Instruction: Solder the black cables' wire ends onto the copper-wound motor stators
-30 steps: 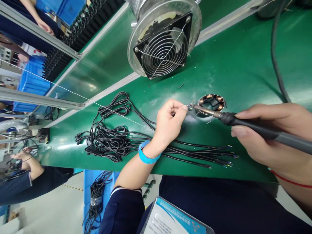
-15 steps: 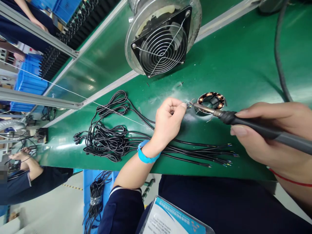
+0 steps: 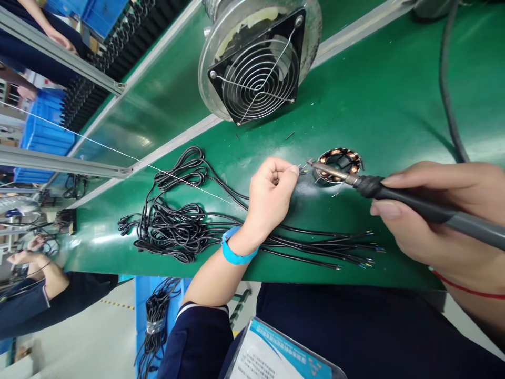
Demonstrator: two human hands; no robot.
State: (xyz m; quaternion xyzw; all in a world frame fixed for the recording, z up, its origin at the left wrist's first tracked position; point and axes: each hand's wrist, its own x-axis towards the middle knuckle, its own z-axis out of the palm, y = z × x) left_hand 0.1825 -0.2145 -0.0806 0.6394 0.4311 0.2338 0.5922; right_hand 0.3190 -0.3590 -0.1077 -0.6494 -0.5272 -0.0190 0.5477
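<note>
Copper-wound, a ring point(image 3: 322, 178) sits on the green counter point(image 3: 394, 105); the right hand point(image 3: 445, 210) has its grip closed round a soldering iron point(image 3: 418, 206), while the left hand point(image 3: 272, 192) pinches thin wires point(image 3: 303, 171).

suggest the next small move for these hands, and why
Probably ease the thin, multicoloured wire ends in the left hand slightly toward the metal tip of the black-handled soldering iron. The right hand holds the iron beside the black ring with copper windings, and tip and wire ends look slightly apart.
</note>
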